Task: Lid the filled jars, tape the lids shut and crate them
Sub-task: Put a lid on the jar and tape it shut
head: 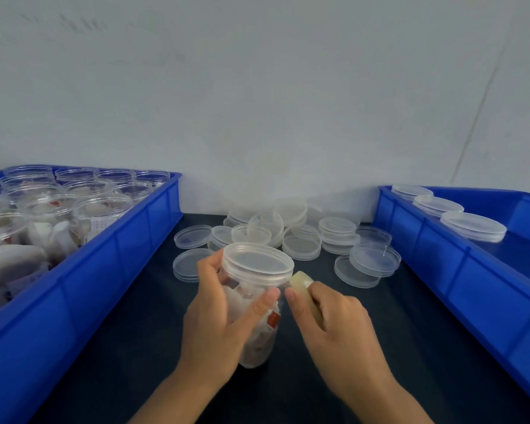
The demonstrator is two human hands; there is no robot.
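Wrapped around the lidded jar (pixel 253 304) above the dark table (pixel 410 332), the left hand (pixel 221 313) steadies it; the right hand (pixel 334 325) pinches a tape roll (pixel 302 284) beside its lid (pixel 257 260). Light, slick, slightly flexible plastic: best held mid-body.

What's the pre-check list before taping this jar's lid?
1. Lid on the jar: ok, it sits over the mouth; how tight, cannot tell.
2. Jar filled: ok, sachets show through the wall.
3. Jar steadied: ok, left hand grips it below the lid.
4. Tape ready: ok, right hand holds the tape roll beside the lid rim.
5. Tape end freed or stuck to the jar: cannot tell, too small.
6. Room in the right crate: ok, bare floor beside three lidded jars.
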